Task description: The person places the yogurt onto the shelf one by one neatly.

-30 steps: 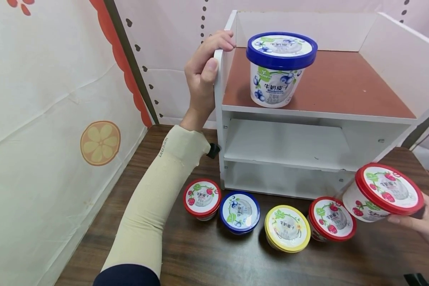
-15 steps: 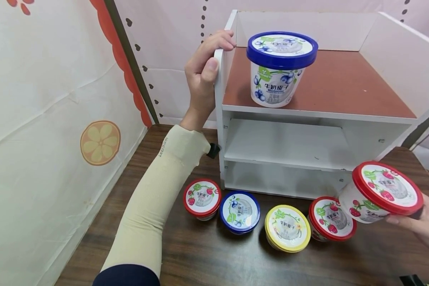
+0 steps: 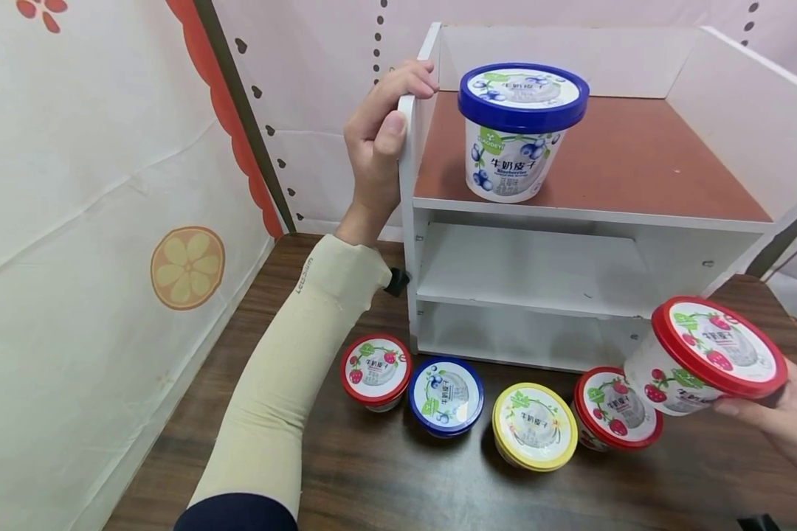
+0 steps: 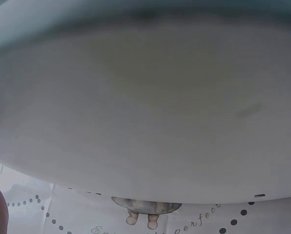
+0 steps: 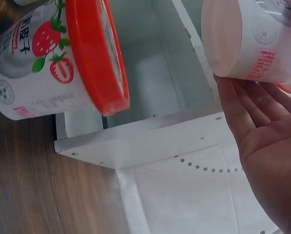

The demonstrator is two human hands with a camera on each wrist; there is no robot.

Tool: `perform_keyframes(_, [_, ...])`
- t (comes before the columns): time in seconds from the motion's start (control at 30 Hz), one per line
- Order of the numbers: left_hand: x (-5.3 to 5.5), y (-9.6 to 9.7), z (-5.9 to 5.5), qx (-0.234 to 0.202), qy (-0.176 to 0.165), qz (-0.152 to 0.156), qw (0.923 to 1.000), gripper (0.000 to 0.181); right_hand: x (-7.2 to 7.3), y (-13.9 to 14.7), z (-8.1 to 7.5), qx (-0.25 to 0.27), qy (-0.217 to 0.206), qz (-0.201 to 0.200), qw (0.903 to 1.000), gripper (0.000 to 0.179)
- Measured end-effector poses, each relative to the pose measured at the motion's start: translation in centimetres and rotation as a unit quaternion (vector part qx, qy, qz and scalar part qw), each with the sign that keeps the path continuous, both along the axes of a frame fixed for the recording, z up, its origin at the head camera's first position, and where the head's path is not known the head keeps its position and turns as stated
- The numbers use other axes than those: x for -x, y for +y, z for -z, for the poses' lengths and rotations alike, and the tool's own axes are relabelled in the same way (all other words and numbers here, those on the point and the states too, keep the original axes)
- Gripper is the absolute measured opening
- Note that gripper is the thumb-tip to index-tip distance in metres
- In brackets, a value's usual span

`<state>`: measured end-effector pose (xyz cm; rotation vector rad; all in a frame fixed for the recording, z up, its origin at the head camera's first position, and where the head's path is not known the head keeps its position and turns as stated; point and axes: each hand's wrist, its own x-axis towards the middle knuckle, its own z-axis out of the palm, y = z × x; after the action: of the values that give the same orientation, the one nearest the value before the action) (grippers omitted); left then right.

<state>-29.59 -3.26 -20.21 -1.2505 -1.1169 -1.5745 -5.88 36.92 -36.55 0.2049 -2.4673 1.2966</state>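
Observation:
My left hand (image 3: pixel 378 144) grips the left side panel of a white shelf unit (image 3: pixel 408 221), thumb on its front edge and fingers over the top. That panel's plain white surface (image 4: pixel 145 112) fills most of the left wrist view. On the right, my right hand (image 3: pixel 780 417) holds a strawberry ice cream tub (image 3: pixel 671 380) with a red lid, tilted. The right wrist view shows this tub's white side (image 5: pixel 255 44) with fingers under it. Just left of it in the head view, another red-lidded tub (image 3: pixel 618 409) stands on the table, partly overlapped.
A blue-lidded blueberry tub (image 3: pixel 514 158) stands on the unit's brown top board (image 3: pixel 637 162). Along the unit's front, on the wooden table (image 3: pixel 398 487), stand a red-lidded tub (image 3: pixel 376 371), a blue-lidded tub (image 3: pixel 446 396) and a yellow-lidded tub (image 3: pixel 534 428).
My right hand and its strawberry tub have shifted slightly left, over the standing red-lidded tub in view. My left hand keeps its grip on the panel.

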Motion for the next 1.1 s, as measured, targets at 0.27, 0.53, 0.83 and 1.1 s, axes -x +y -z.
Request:
perform_keyframes(0.27, [0.0, 0.0, 0.0, -0.001, 0.002, 0.000, 1.0000, 0.042, -0.2, -0.9, -0.5, 0.019, 0.018, 0.003, 0.9996, 0.091])
perform_keyframes(0.53, [0.2, 0.0, 0.1, 0.002, -0.001, 0.004, 1.0000, 0.043, -0.3, -2.1, -1.3, 0.035, 0.024, 0.007, 0.9991, 0.087])
perform_keyframes(0.83, [-0.5, 0.0, -0.1, 0.008, -0.007, 0.001, 0.9999, 0.041, -0.6, -3.0, -2.1, 0.021, 0.030, 0.023, 0.9991, 0.086])
perform_keyframes(1.1, [-0.1, -0.1, 0.0, 0.002, 0.001, -0.003, 1.0000, 0.043, -0.6, -3.9, -2.4, 0.024, 0.034, 0.027, 0.9988, 0.085])
